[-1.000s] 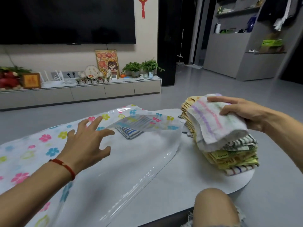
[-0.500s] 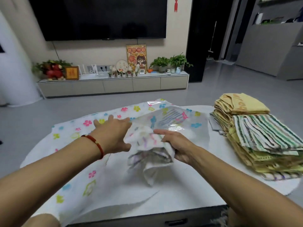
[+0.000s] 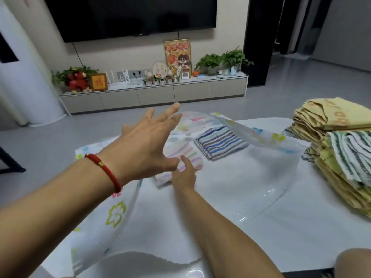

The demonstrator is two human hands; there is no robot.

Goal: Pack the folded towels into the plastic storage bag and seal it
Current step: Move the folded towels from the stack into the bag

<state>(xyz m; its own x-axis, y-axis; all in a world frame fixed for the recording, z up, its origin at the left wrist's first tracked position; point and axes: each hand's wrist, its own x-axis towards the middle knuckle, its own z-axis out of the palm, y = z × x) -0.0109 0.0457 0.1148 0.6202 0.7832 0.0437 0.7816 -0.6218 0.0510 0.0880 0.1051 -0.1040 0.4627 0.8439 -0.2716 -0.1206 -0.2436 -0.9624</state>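
The plastic storage bag lies flat on the white bench, mouth toward the person. Inside it, a pastel-striped towel sits beside a blue-striped towel. The right hand reaches in, fingers straight, touching the pastel towel. The left hand hovers spread above. The towel stack stands at right.

I can read almost nothing from where I sit. The top folded yellow towel on my pile carries orange woven letters along its edge, too tilted and blurred for me to make out. The small gold-framed red plaque on the low grey TV cabinet shows one gold character I cannot read. The tall framed festive cartoon poster has red decorations whose writing stays illegible.
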